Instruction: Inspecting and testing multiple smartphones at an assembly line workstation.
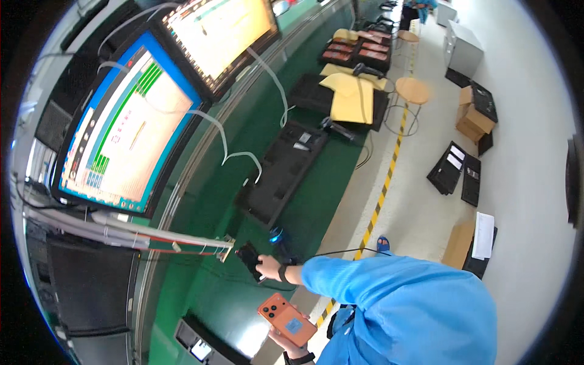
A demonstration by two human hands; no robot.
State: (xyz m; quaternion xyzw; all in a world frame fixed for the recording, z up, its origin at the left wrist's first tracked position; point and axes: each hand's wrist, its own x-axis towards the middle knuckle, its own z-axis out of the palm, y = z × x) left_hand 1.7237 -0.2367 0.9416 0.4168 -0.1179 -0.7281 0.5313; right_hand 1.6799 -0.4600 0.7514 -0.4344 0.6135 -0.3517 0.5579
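My left hand (292,345) is closed around an orange phone (288,322). The phone's back faces up, with a camera block in one corner and a pale blue label on it. Above it, my right hand (268,267) reaches over the green bench (222,304), its fingers closed on the edge of a small black flat object (249,258). What kind of object it is, I cannot make out. Just beside that hand stands a dark handheld scanner (278,238) with a blue light.
Two lit monitors (131,128) are at the left, above a pale rail (176,238). A long black panel (283,173), yellow sheets (353,97) and black trays (359,50) line the bench. Stools (413,90), a carton (473,118) and yellow-black floor tape (383,191) lie to the right.
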